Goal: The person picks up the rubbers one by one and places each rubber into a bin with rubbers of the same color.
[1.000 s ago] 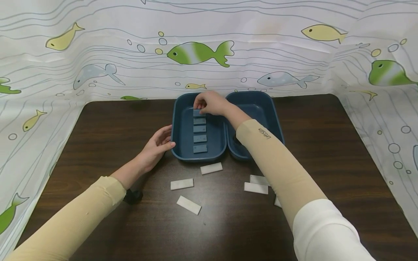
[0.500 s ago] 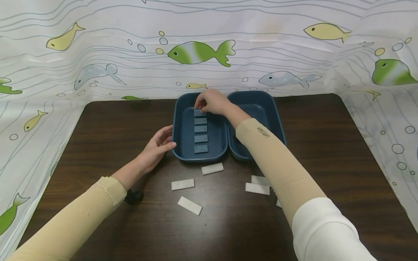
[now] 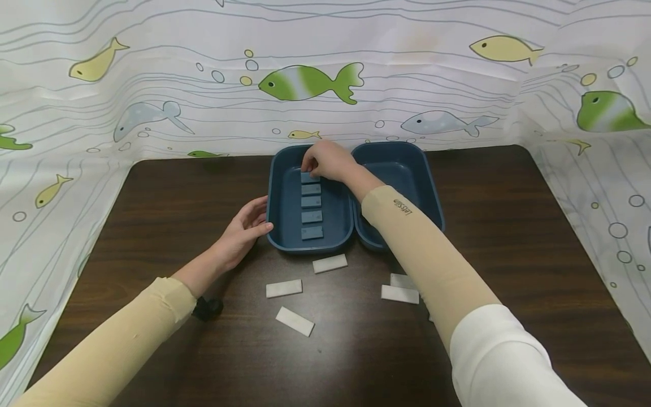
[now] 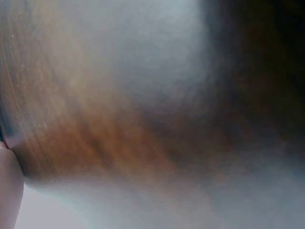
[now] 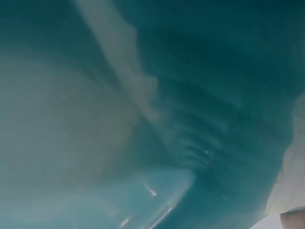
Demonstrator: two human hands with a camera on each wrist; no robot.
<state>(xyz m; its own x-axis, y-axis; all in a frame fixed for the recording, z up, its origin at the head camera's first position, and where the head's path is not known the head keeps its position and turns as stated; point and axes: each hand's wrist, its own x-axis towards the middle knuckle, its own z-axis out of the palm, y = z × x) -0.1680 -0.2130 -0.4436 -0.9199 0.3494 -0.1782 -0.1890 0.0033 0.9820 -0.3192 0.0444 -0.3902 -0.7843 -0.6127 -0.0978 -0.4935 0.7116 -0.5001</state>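
Observation:
Several blue tiles (image 3: 312,217) lie in a column inside the left half of a blue container (image 3: 335,226). At the top of that column, the right hand (image 3: 330,160) pinches the farthest blue tile (image 3: 309,178) between thumb and fingers, which partly cover it. The left hand (image 3: 239,233) touches the container's left side from outside, thumb near the rim and fingers loosely bent. In the left wrist view, part of the hand (image 4: 9,191) shows at the left edge beside blurred brown table. Blurred blue-green container surface (image 5: 228,105) fills most of the right wrist view.
The container's right half (image 3: 402,175) lies partly under the right forearm. Several white tiles (image 3: 283,288) lie on the dark wooden table (image 3: 178,186) in front, some by the right sleeve. A fish-patterned cloth (image 3: 213,124) stands behind and at both sides.
The right forearm has shifted slightly left, while its hand stays at the farthest blue tile. The left hand keeps its place at the container's side.

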